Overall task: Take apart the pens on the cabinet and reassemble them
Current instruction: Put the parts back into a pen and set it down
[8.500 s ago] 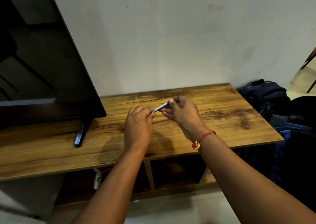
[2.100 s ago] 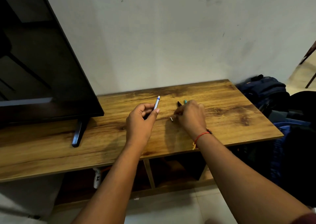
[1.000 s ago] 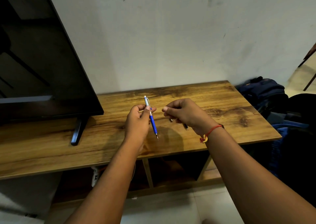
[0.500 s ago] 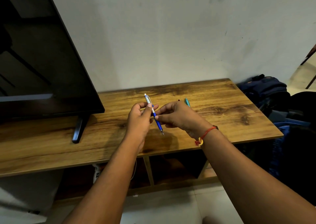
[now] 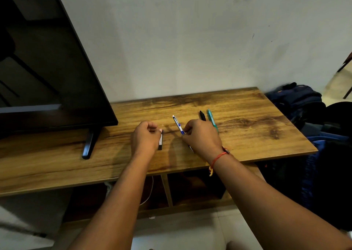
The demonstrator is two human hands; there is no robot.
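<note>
Blue-and-white pen (image 5: 178, 125) passed from left hand (image 5: 146, 137) to right hand (image 5: 202, 138), pinched in curled fingers low over wooden cabinet (image 5: 247, 127), left thumb touching black pen piece (image 5: 161, 141), grip there unclear, black pen (image 5: 202, 115), teal pen (image 5: 211, 117) lying behind.

The brown wood-grain table (image 5: 247, 135) bears a black flat-screen television (image 5: 47, 78) on its left part, propped on a slim black foot (image 5: 89, 145). Toward the right rear, a black pen (image 5: 202, 115) and a teal plastic pen (image 5: 211, 117) lie side by side.
</note>
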